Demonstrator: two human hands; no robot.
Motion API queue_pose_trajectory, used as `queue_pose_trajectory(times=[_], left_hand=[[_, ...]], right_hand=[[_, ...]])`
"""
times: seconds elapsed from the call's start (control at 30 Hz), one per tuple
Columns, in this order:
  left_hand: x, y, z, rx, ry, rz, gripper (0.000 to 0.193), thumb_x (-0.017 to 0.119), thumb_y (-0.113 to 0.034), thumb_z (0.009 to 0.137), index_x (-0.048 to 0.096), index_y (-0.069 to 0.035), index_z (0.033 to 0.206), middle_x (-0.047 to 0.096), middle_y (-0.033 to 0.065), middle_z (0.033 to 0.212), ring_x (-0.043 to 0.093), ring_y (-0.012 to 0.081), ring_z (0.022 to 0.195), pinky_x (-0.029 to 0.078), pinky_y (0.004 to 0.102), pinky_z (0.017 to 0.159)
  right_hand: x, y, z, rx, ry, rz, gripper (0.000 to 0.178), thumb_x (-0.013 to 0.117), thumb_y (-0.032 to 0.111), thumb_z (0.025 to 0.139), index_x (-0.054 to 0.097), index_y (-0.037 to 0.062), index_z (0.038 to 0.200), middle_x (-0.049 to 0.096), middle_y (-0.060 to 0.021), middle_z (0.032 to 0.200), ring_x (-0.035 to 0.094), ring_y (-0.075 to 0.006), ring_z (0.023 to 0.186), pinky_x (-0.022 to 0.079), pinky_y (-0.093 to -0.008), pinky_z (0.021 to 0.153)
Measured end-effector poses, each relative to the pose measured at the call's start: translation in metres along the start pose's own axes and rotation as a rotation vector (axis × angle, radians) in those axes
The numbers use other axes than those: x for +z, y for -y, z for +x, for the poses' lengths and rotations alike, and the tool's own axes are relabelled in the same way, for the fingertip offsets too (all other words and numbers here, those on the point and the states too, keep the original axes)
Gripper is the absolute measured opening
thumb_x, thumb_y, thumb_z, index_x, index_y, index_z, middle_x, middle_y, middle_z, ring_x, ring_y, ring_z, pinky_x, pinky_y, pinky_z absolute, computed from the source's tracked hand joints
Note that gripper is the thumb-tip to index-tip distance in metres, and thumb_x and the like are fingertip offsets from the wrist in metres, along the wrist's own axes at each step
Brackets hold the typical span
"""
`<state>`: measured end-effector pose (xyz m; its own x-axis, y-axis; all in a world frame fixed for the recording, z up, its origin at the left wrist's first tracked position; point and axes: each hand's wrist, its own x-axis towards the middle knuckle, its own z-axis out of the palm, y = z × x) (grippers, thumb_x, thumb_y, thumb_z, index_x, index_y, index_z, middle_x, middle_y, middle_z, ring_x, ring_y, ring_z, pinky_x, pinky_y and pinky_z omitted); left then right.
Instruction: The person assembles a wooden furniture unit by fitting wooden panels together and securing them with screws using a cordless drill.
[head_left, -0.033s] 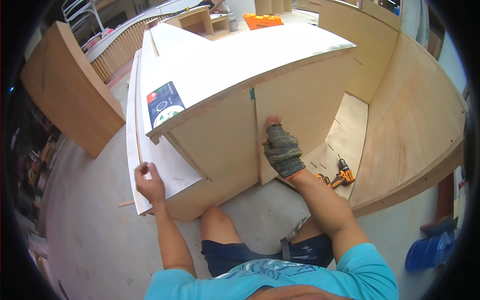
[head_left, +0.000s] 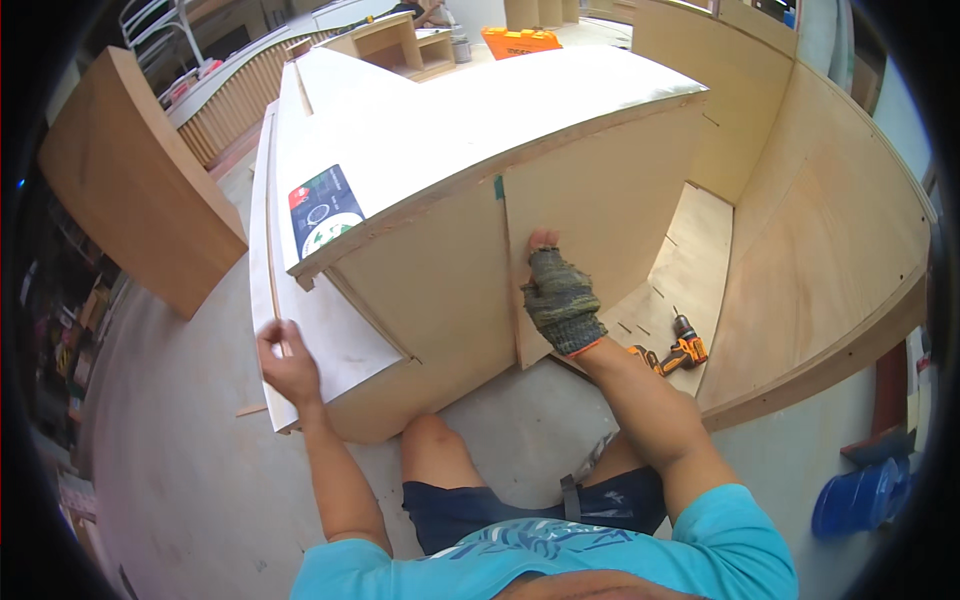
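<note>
A plywood cabinet (head_left: 440,270) with a glossy white top (head_left: 480,110) stands in front of my knees. My left hand (head_left: 290,365), bare, is at the long white side panel (head_left: 335,340), beside the narrow groove along its edge. Its fingers are curled together; anything between them is too small or blurred to make out. My right hand (head_left: 562,300) wears a dark grey-green fingerless glove. It rests flat against the cabinet's plywood face, beside a vertical panel edge, with bare fingertips pointing up and nothing held.
An orange-and-black cordless drill (head_left: 685,345) lies on a plywood board at right, near several loose screws. Tall plywood panels (head_left: 830,230) enclose that side. A curved wooden panel (head_left: 140,180) stands left. An orange case (head_left: 520,42) lies beyond; a blue water bottle (head_left: 855,500) is low right.
My left hand has shifted slightly up and to the left along the white panel's edge. My right hand keeps its place on the plywood.
</note>
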<state>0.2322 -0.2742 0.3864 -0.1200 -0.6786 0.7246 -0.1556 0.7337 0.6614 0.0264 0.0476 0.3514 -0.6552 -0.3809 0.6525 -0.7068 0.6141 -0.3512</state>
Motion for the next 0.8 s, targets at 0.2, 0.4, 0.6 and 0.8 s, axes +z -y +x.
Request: queue_pose_trajectory(times=[0.2,0.4,0.6,0.8], left_hand=[[0.001,-0.128,0.101,0.338,-0.155,-0.497,0.020,0.064,-0.016,0.094,0.066,0.003,0.101,0.066,0.0070,0.096,0.060,0.0144,0.089,0.048,0.0295,0.083],[0.034,-0.170,0.146,0.496,0.251,-0.488,0.022,0.065,-0.016,0.093,0.066,0.001,0.107,0.066,0.0076,0.098,0.059,0.0145,0.094,0.045,0.0293,0.088],[0.053,-0.189,0.127,0.858,0.748,-0.131,0.054,0.066,-0.039,0.089,0.056,-0.012,0.135,0.060,0.0117,0.118,0.052,0.0223,0.114,0.042,0.0356,0.095],[0.061,-0.187,0.122,0.661,0.912,-0.210,0.054,0.063,-0.041,0.092,0.054,-0.013,0.138,0.057,0.0134,0.127,0.049,0.0224,0.122,0.041,0.0376,0.097]], right_hand=[[-0.008,0.004,-0.001,-0.013,-0.018,-0.024,0.083,0.064,0.011,0.076,0.028,0.0039,0.150,0.047,-0.0287,0.137,0.063,-0.0423,0.089,0.051,-0.0505,0.075],[-0.013,0.017,0.000,0.011,0.016,0.063,0.078,0.056,0.019,0.082,0.024,0.0033,0.151,0.037,-0.0316,0.145,0.062,-0.0420,0.101,0.051,-0.0496,0.083],[-0.010,0.012,-0.004,-0.119,-0.120,-0.057,0.071,0.054,0.021,0.084,0.030,0.0013,0.147,0.046,-0.0300,0.138,0.063,-0.0387,0.104,0.052,-0.0474,0.081],[-0.012,0.011,0.001,0.044,-0.011,0.072,0.073,0.060,0.018,0.080,0.034,0.0108,0.148,0.048,-0.0237,0.139,0.061,-0.0412,0.105,0.050,-0.0486,0.087]])
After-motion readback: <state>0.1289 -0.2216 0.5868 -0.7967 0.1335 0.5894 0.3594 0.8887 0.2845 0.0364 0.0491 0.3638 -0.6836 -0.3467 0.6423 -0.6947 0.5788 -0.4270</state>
